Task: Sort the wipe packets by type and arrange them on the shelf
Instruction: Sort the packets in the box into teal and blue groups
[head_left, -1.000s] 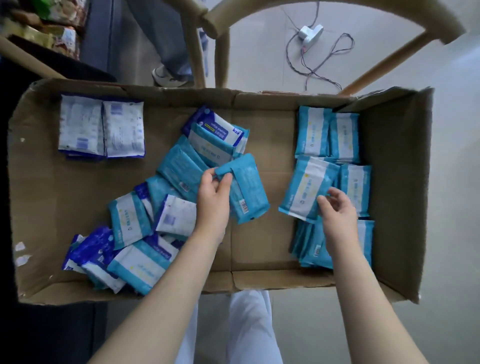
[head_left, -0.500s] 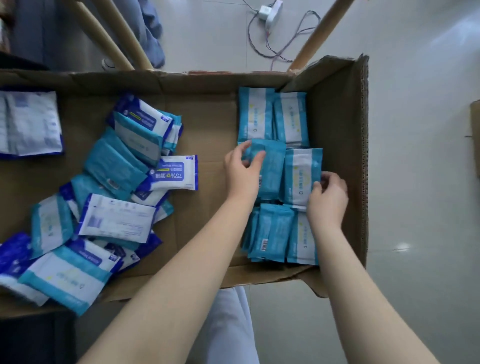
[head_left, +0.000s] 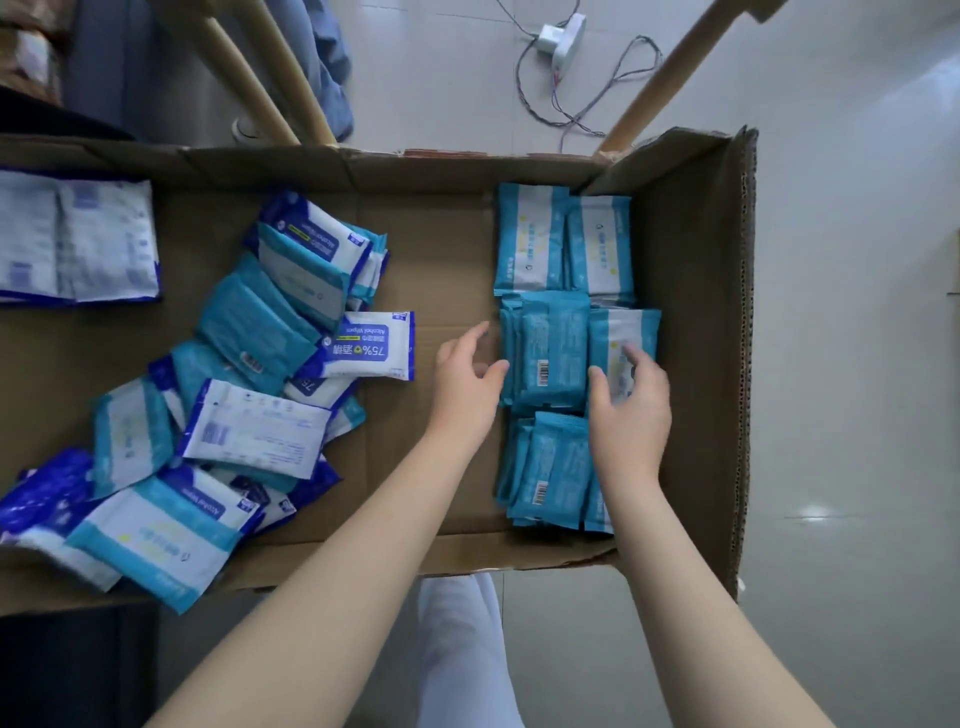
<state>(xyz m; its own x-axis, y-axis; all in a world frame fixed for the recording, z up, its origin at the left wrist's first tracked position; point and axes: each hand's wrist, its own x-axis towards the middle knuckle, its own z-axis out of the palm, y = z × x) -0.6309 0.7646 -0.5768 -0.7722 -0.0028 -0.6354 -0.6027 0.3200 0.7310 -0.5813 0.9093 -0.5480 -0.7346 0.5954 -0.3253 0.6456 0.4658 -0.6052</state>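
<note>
Motion blur first: the right hand (head_left: 631, 410) is smeared at the fingertips, so whether it touches the teal-and-white packet (head_left: 641, 332) under it is anyone's call. Its grip is apart, fingers spread and only lightly bent, clamped on nothing. The left hand (head_left: 470, 374) sits just beside the barcode packet (head_left: 553, 353), grip apart too, thumb tip right at the packet's edge; contact or a hair's gap, I cannot tell.

The near row of teal packets (head_left: 548, 467) is partly hidden under the right wrist. The two white-backed packets (head_left: 78, 239) at far left are cut off by the frame edge, their print too soft to read. The box's near left corner also runs out of view.

Now the materials. Everything lies in a shallow cardboard box (head_left: 693, 364), brown and matte, its corrugated edge showing along the right wall. The sorted teal packets fill the right end: flat, glossy plastic pouches, rectangular with crimped ends, stacked edge to edge, the far pair (head_left: 563, 241) showing pale labels. The mixed heap (head_left: 249, 338) sprawls at left-centre, overlapping at angles, teal among blue-and-white; one alcohol wipe packet (head_left: 369, 345) shows "75%" upside down. Beyond the box, round wooden legs (head_left: 244, 78), a white adapter (head_left: 561, 34) with thin looping wires, and shiny pale floor tiles (head_left: 857, 260).
</note>
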